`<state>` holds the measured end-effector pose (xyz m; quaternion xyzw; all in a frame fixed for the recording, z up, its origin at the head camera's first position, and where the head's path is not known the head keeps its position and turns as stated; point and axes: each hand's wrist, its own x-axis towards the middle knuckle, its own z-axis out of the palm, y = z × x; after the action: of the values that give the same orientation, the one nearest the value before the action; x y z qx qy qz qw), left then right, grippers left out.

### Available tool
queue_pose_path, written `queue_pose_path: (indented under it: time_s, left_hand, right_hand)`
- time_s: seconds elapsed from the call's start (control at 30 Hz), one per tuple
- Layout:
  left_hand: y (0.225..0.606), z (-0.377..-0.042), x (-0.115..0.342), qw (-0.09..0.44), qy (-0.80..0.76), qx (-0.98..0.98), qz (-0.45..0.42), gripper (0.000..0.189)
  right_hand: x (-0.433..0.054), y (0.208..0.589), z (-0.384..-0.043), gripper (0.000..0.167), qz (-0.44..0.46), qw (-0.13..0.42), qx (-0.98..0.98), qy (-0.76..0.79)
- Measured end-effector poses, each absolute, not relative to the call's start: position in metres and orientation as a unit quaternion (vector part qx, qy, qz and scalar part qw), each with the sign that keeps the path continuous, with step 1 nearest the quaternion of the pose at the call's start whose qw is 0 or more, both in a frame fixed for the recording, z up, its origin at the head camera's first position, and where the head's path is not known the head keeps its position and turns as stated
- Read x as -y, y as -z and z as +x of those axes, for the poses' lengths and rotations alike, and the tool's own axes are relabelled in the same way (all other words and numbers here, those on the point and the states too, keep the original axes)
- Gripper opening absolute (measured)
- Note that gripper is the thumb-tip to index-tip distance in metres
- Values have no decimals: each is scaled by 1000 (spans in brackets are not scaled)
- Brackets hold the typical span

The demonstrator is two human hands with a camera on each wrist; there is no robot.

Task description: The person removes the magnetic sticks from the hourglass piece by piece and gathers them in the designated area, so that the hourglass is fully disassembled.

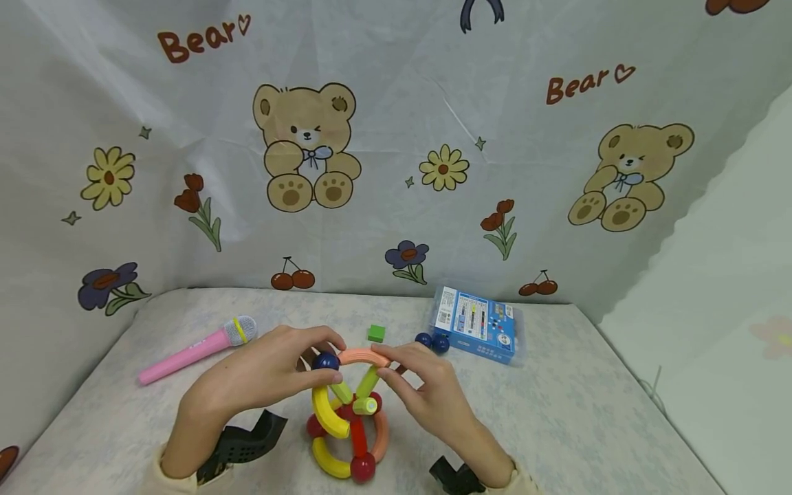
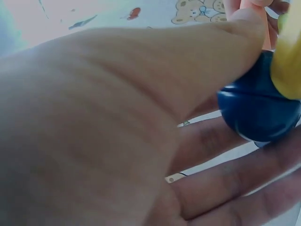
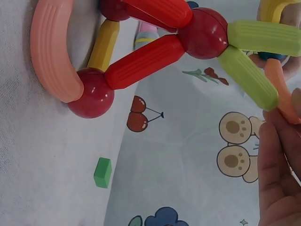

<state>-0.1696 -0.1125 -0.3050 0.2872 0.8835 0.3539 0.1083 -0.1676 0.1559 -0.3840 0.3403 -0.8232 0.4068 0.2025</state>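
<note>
A structure of magnetic rods and balls stands on the table, with a red ball [image 1: 362, 467] at its front foot and a red rod [image 1: 359, 437] rising from it. Light green rods [image 3: 251, 77] fan out from an upper red ball [image 3: 203, 33]. My left hand [image 1: 266, 368] grips a blue ball [image 2: 261, 106] between thumb and fingers; a curved yellow rod [image 1: 328, 412] hangs from this ball. Across the top, a curved salmon rod [image 1: 364, 355] runs from the blue ball to my right hand [image 1: 427, 385], which pinches its right end beside a light green rod's tip.
A pink toy microphone [image 1: 196, 352] lies at the left. Behind the structure sits a small green block [image 1: 376, 333]. Two dark blue balls [image 1: 440, 344] rest against a blue box [image 1: 479, 326] at the back right. A bear-printed cloth [image 1: 396, 124] hangs behind the table.
</note>
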Motion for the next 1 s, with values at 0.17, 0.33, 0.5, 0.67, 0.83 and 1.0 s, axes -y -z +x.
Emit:
queue_pose_path:
  time_s: [0.17, 0.33, 0.5, 0.67, 0.83, 1.0]
  left_hand:
    - [307, -170, 114, 107, -353, -881, 296, 34]
    - [308, -170, 115, 124, -376, -869, 296, 32]
    - [306, -170, 116, 134, -384, -865, 294, 29]
    - [304, -171, 118, 125, -369, -869, 306, 28]
    - [304, -170, 121, 137, -376, -863, 307, 30]
    - [305, -170, 123, 147, -375, -864, 303, 32]
  right_hand:
    - [-160, 386, -171, 31, 324, 225, 830, -395]
    - [-165, 384, -174, 31, 306, 219, 838, -396]
    - [-172, 380, -177, 32, 304, 238, 835, -393]
    - [-182, 376, -179, 31, 298, 258, 837, -380]
    - [-197, 375, -180, 30, 259, 249, 862, -358]
    - [-218, 389, -176, 27, 192, 208, 894, -347]
